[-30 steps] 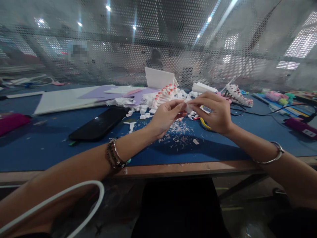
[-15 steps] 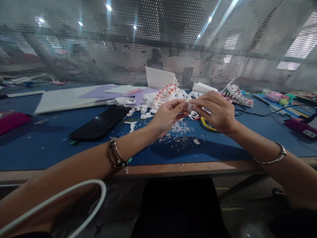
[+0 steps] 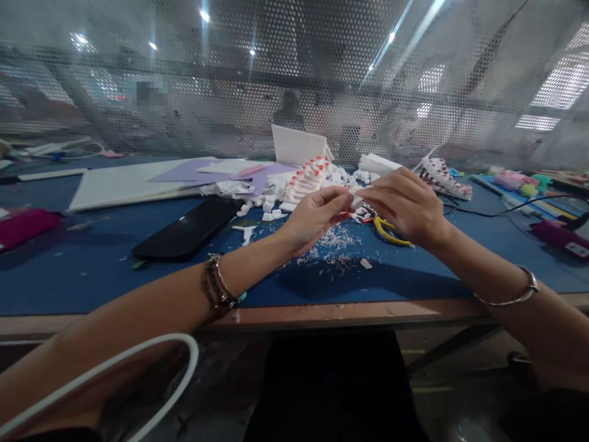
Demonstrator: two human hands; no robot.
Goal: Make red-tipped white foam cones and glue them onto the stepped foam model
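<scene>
My left hand (image 3: 313, 218) and my right hand (image 3: 407, 205) meet above the blue table (image 3: 92, 270), fingertips pinched together on a small white piece (image 3: 355, 195) held between them. Below the hands lies a scatter of white shavings (image 3: 334, 245). A yellow-handled tool (image 3: 389, 233) lies on the table under my right hand. Behind the hands stands a pile of small white pieces with red tips (image 3: 308, 175).
A black phone (image 3: 188, 228) lies left of the hands. White and purple sheets (image 3: 151, 178) lie further back left. A second row of red-tipped pieces (image 3: 442, 175), black cables (image 3: 497, 209) and a magenta object (image 3: 559, 236) are at the right. A perforated screen (image 3: 294, 73) backs the table.
My right hand has shifted slightly right and its fingers have turned on the white piece, uncovering more of the yellow-handled tool. My left hand has barely moved.
</scene>
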